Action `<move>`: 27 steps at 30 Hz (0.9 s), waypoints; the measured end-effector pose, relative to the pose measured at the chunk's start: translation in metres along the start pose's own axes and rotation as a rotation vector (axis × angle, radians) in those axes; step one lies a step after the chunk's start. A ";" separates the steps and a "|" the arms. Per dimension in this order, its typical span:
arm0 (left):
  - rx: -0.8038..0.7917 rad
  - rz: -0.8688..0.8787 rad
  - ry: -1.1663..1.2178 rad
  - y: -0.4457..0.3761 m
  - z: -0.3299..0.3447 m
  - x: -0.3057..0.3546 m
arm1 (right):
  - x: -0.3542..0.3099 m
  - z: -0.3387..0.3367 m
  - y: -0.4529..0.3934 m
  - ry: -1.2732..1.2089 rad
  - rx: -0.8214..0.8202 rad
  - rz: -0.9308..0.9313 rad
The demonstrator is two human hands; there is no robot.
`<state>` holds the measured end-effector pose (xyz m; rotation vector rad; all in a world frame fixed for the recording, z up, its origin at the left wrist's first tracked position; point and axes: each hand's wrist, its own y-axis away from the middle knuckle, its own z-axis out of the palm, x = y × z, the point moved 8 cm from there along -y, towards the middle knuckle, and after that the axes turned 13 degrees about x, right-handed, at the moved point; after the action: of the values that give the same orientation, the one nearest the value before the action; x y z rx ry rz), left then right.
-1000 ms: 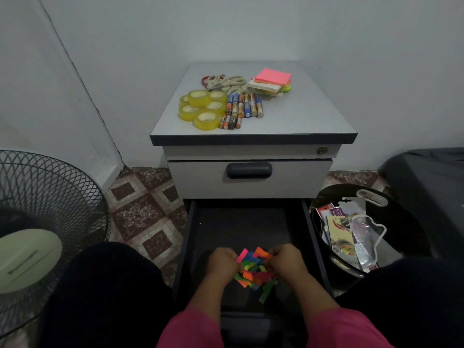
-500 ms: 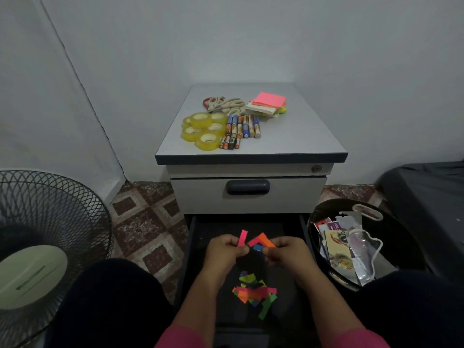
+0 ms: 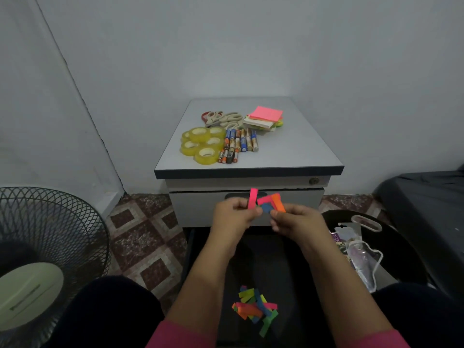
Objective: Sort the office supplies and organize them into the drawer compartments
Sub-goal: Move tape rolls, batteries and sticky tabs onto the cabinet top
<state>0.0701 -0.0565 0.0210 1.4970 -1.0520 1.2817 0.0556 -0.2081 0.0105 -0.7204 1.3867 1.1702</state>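
I see a pink strip [image 3: 252, 198] of paper standing up straight in the left hand [image 3: 234, 214]. The fingers of that hand pinch it near its bottom end. The right hand [image 3: 295, 219] is just beside it and pinches a small bunch of strips [image 3: 272, 202], pink, orange and blue. Both hands are held up in front of the closed drawer front [image 3: 195, 209] of the little cabinet [image 3: 288, 151].

Down below the hands the open drawer [image 3: 288, 259] is dark inside. A pile of strips [image 3: 254, 307] lies on its floor, near me. They are green, orange, pink, blue and yellow, all mixed up. I cannot tell where one part of the drawer ends and the next begins.

On top of the cabinet lie more things. Yellow tape rolls [image 3: 202, 144] sit in a bunch on the left. Right beside them lies a row of batteries [image 3: 238, 144]. Behind those are scissors [image 3: 222, 118] with pale handles. To the right of the scissors is a stack of sticky notes [image 3: 265, 118] with a pink pad on top.

On the floor to the left stands a fan [image 3: 42, 259] with a black wire cage. To the right of the drawer is a black bin [image 3: 391, 247] with papers and plastic packs in it. The floor has brown and pale tiles [image 3: 140, 234]. I see pink sleeves [image 3: 180, 335] at the bottom.
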 end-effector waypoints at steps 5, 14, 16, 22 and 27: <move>0.083 0.230 -0.066 -0.028 0.019 0.074 | -0.067 0.003 -0.022 -0.086 0.057 -0.110; 0.173 0.402 -0.537 -0.077 0.090 0.106 | -0.117 -0.005 -0.081 0.343 0.275 -0.189; 0.193 0.419 -0.573 -0.082 0.097 0.106 | -0.120 -0.003 -0.090 0.450 0.290 -0.235; 0.248 0.407 -0.558 -0.094 0.098 0.101 | -0.124 0.003 -0.103 0.436 0.251 -0.332; 0.217 0.447 -0.455 -0.089 0.093 0.100 | -0.122 -0.002 -0.096 0.307 0.273 -0.369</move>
<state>0.1902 -0.1291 0.1039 1.8398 -1.6572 1.4241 0.1657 -0.2643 0.1041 -0.9371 1.5471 0.5841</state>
